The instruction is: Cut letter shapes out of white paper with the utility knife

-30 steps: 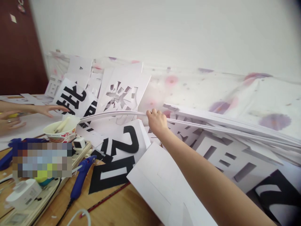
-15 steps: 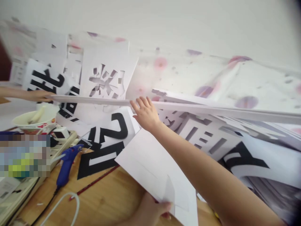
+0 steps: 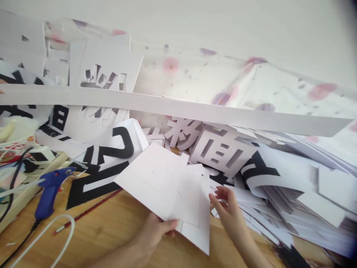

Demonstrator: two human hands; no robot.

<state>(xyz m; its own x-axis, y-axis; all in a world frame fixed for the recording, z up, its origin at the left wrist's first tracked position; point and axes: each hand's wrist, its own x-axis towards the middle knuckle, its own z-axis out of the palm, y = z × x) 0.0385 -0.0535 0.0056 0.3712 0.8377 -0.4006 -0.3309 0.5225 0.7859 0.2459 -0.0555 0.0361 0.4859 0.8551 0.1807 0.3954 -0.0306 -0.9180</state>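
Right hand [image 3: 229, 208] now off the long strip [image 3: 167, 106], beside the white board [image 3: 145, 178].
Left hand [image 3: 154, 230] grips the board's lower edge above the bench [image 3: 95, 230]; the right (fingers half-curled) looks empty.

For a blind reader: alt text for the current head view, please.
Left hand holds a white sheet over a table, right hand open beside it; behind, a long strip and cut-out characters; glue gun at left.
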